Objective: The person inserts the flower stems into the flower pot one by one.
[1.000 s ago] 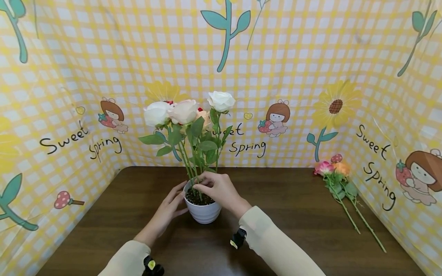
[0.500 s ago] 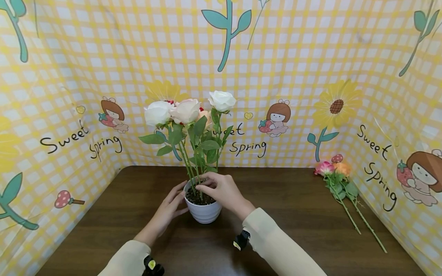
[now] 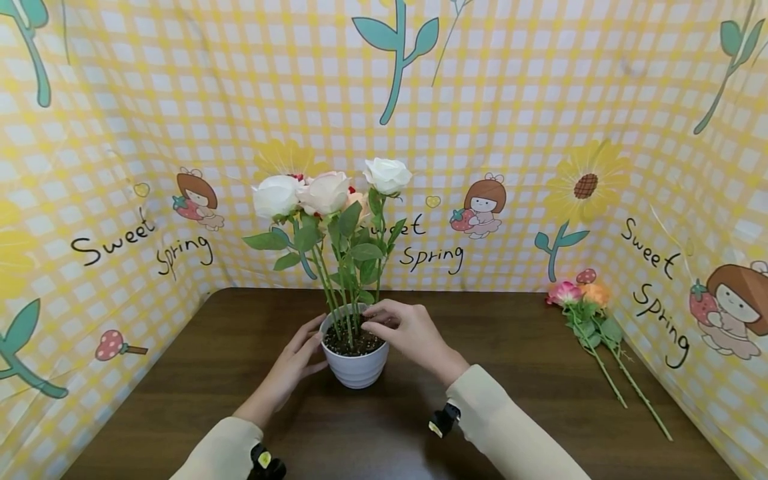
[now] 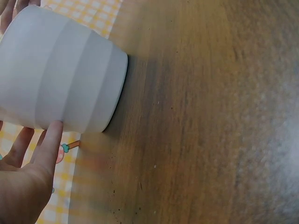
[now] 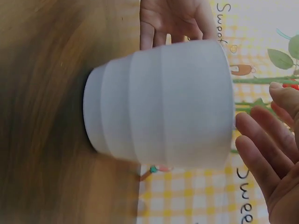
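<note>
A white ribbed flowerpot point(image 3: 355, 371) filled with dark soil point(image 3: 354, 343) stands upright on the table. Several stems rise from it, topped by a white rose point(image 3: 387, 176), a second white rose point(image 3: 276, 196), a pale pink rose point(image 3: 325, 192) and a partly hidden peach bloom point(image 3: 357, 200). My left hand point(image 3: 291, 368) rests its extended fingers against the pot's left side; in the left wrist view a fingertip touches the white wall. My right hand point(image 3: 414, 335) is at the pot's right rim, fingers loosely bent. In the right wrist view nothing shows between its thumb and fingers.
A pink flower point(image 3: 564, 293) and an orange flower point(image 3: 594, 294) with long green stems lie at the right side of the brown wooden table point(image 3: 492, 347). Yellow checked cloth point(image 3: 516, 100) surrounds the table at the back and sides.
My right hand has moved right, from among the stems to the pot's rim, and its fingers have come away from the stem. The left hand stays against the pot.
</note>
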`<action>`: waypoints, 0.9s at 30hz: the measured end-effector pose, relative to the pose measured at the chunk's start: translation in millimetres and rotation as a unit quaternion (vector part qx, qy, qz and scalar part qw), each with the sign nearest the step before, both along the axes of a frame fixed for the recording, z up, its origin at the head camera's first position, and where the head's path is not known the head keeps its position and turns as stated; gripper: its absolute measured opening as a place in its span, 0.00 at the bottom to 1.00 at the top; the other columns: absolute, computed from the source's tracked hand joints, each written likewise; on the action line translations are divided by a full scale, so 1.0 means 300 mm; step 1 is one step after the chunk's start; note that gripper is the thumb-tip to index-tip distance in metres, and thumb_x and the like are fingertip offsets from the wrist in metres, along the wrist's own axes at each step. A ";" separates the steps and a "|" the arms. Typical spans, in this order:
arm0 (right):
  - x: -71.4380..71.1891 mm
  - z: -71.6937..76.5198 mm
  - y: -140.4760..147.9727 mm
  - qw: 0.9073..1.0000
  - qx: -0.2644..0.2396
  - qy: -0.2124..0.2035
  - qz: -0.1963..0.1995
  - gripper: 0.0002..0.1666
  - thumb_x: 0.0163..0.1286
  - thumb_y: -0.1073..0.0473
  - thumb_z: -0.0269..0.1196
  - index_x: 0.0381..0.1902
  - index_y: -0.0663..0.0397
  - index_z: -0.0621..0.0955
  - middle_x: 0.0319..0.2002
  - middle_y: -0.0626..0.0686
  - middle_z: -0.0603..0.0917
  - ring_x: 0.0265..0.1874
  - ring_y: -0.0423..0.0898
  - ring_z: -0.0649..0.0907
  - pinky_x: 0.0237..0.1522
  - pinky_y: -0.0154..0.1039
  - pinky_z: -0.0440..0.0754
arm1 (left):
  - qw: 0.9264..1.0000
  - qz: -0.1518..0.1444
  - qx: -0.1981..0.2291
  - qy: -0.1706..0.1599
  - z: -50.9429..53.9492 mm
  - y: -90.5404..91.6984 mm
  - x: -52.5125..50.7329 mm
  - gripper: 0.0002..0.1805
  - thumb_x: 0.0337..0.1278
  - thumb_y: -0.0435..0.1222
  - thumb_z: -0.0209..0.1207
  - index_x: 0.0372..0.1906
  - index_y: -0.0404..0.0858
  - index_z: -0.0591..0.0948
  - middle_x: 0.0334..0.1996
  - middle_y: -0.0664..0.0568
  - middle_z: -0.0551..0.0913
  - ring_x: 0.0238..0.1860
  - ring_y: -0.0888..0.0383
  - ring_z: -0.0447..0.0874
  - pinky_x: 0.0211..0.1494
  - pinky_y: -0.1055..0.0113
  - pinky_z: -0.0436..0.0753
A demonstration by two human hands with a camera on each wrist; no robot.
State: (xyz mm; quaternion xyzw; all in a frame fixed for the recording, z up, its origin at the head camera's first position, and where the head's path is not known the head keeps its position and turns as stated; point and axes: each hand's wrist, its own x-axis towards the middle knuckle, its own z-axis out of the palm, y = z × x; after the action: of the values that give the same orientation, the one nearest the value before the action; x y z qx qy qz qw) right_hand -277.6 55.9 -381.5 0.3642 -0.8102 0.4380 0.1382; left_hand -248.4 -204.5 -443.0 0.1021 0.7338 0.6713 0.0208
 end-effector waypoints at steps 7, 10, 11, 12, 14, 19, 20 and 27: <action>0.004 0.015 0.087 1.000 0.000 0.007 -0.005 0.13 0.69 0.51 0.68 0.48 0.47 0.86 0.38 0.37 0.88 0.34 0.32 0.85 0.37 0.35 0.85 | 1.000 0.002 -0.001 0.001 0.001 -0.003 0.002 0.28 0.80 0.48 0.45 0.78 0.47 0.60 0.64 0.37 0.64 0.63 0.41 0.65 0.61 0.47 0.79; 0.003 0.016 0.127 1.000 0.007 0.003 -0.017 0.11 0.69 0.50 0.68 0.47 0.43 0.86 0.38 0.36 0.88 0.34 0.32 0.85 0.37 0.35 0.85 | 1.000 0.000 -0.001 0.001 0.001 -0.003 0.000 0.28 0.80 0.48 0.45 0.78 0.47 0.60 0.64 0.37 0.64 0.63 0.41 0.65 0.61 0.47 0.79; 0.002 0.016 0.143 1.000 0.011 0.002 -0.020 0.11 0.69 0.50 0.68 0.47 0.42 0.86 0.38 0.36 0.88 0.34 0.32 0.85 0.38 0.35 0.85 | 1.000 0.001 -0.001 0.000 0.001 -0.003 -0.001 0.28 0.80 0.48 0.45 0.78 0.47 0.60 0.64 0.37 0.64 0.63 0.40 0.65 0.61 0.47 0.79; 0.001 0.015 0.159 1.000 0.015 0.001 -0.023 0.10 0.69 0.50 0.68 0.47 0.41 0.86 0.38 0.36 0.88 0.35 0.33 0.85 0.38 0.36 0.85 | 1.000 0.002 -0.003 0.000 0.001 -0.003 -0.001 0.28 0.80 0.48 0.45 0.77 0.47 0.60 0.64 0.37 0.64 0.63 0.40 0.65 0.61 0.47 0.79; 0.000 0.009 0.197 0.999 0.018 -0.005 -0.032 0.10 0.69 0.50 0.68 0.47 0.38 0.85 0.37 0.36 0.88 0.34 0.33 0.86 0.37 0.36 0.86 | 1.000 0.003 -0.003 -0.001 0.001 -0.002 -0.001 0.28 0.80 0.49 0.45 0.78 0.47 0.60 0.65 0.38 0.64 0.64 0.40 0.65 0.61 0.47 0.79; -0.010 -0.009 0.312 0.997 0.022 -0.013 -0.068 0.09 0.69 0.50 0.69 0.47 0.37 0.85 0.35 0.34 0.87 0.32 0.34 0.85 0.35 0.37 0.85 | 1.000 -0.001 -0.002 -0.002 -0.002 -0.001 -0.005 0.28 0.80 0.49 0.45 0.78 0.48 0.60 0.66 0.38 0.63 0.65 0.40 0.64 0.61 0.47 0.78; -0.011 -0.012 0.337 0.997 0.023 -0.014 -0.076 0.09 0.69 0.51 0.69 0.46 0.38 0.85 0.35 0.35 0.88 0.32 0.34 0.85 0.34 0.37 0.85 | 1.000 0.000 -0.001 -0.002 -0.002 -0.001 -0.005 0.28 0.80 0.49 0.46 0.77 0.49 0.60 0.67 0.38 0.63 0.65 0.40 0.64 0.61 0.47 0.78; -0.018 -0.029 0.532 0.989 0.032 -0.026 -0.144 0.11 0.68 0.50 0.69 0.47 0.42 0.85 0.34 0.41 0.88 0.33 0.40 0.87 0.34 0.37 0.85 | 1.000 0.002 0.000 -0.002 -0.005 0.001 -0.007 0.28 0.80 0.49 0.45 0.78 0.48 0.60 0.67 0.39 0.63 0.65 0.40 0.64 0.61 0.47 0.78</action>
State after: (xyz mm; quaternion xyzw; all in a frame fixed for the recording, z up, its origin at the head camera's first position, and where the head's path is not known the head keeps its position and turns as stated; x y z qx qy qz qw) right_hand -282.9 215.5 -390.3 0.2361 -0.8711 0.3969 0.1672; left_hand -250.6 -204.2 -444.6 0.0994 0.7339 0.6716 0.0214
